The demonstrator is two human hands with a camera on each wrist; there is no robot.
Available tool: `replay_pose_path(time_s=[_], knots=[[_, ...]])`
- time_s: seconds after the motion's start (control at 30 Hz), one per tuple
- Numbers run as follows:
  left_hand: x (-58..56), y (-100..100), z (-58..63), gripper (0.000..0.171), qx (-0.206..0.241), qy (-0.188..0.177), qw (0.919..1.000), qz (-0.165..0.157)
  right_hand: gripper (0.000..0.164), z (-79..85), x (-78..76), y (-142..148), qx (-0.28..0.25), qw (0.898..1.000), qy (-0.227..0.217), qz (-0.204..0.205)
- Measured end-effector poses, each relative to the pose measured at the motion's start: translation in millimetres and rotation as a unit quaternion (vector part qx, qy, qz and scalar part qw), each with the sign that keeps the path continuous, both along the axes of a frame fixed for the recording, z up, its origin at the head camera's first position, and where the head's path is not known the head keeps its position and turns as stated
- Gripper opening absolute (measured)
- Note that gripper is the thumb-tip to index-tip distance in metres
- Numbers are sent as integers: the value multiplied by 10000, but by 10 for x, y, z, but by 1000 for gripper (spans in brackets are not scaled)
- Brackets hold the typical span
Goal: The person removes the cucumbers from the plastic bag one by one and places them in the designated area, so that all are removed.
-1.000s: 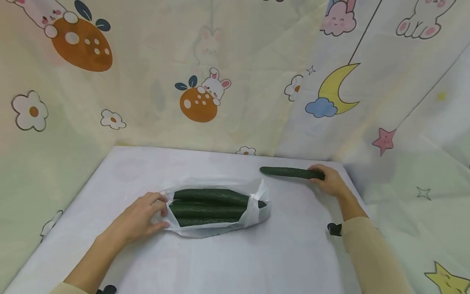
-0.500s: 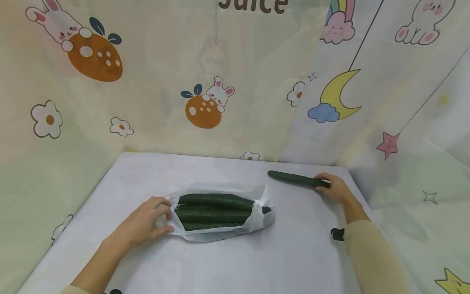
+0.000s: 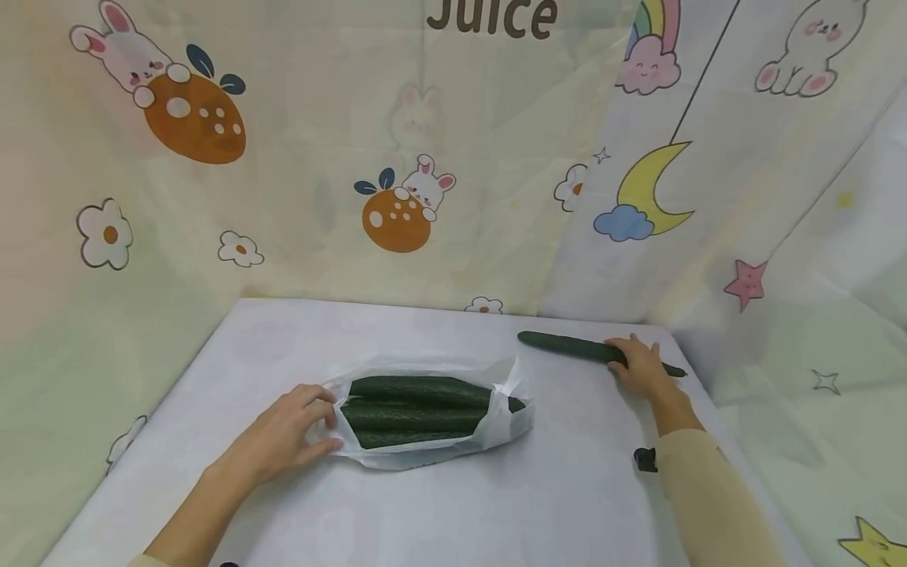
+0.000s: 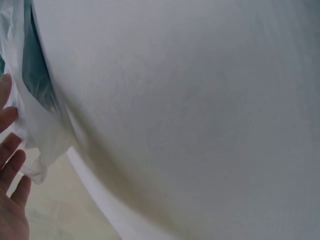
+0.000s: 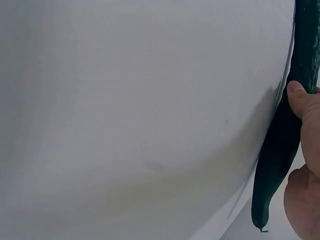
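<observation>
The right hand (image 3: 640, 372) has just spread its outer fingers, baring the end of the single cucumber (image 3: 567, 346) — whether thumb and forefinger pinch, I cannot tell. It seems set down, apart from the bag (image 3: 418, 460) — which the left hand (image 3: 292, 429) touches, fingers parted.

Our left hand (image 3: 294, 433) and right hand (image 3: 641, 368) were bare. We wore plain beige sleeves (image 3: 711, 496), the right one ending near the wrist, with a small black piece (image 3: 646, 460) jutting out beside it.
</observation>
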State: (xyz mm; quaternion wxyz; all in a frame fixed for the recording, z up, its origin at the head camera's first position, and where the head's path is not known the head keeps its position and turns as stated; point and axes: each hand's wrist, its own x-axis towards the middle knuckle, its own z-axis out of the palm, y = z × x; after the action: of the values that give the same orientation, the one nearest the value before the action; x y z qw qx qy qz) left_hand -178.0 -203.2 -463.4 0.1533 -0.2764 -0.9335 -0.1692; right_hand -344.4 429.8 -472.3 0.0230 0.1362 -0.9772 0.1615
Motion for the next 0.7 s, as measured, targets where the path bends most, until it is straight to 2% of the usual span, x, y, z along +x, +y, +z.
replay_pose_path(time_s=[0.13, 0.3, 0.5, 0.7], knots=[[-1, 35, -13, 28, -11, -84, 10000, -13, 64, -32, 78, 9, 6, 10000, 24, -72], [5, 42, 12, 26, 3, -90, 10000, 12, 71, -41, 152, -36, -495, 9986, 154, -34], [-14, 23, 56, 25, -29, -125, 9999, -5, 75, 32, 215, -149, -777, 9954, 559, 99], [6, 11, 36, 24, 31, -145, 9999, 65, 80, 126, 268, -289, -1063, 9924, 612, 136]])
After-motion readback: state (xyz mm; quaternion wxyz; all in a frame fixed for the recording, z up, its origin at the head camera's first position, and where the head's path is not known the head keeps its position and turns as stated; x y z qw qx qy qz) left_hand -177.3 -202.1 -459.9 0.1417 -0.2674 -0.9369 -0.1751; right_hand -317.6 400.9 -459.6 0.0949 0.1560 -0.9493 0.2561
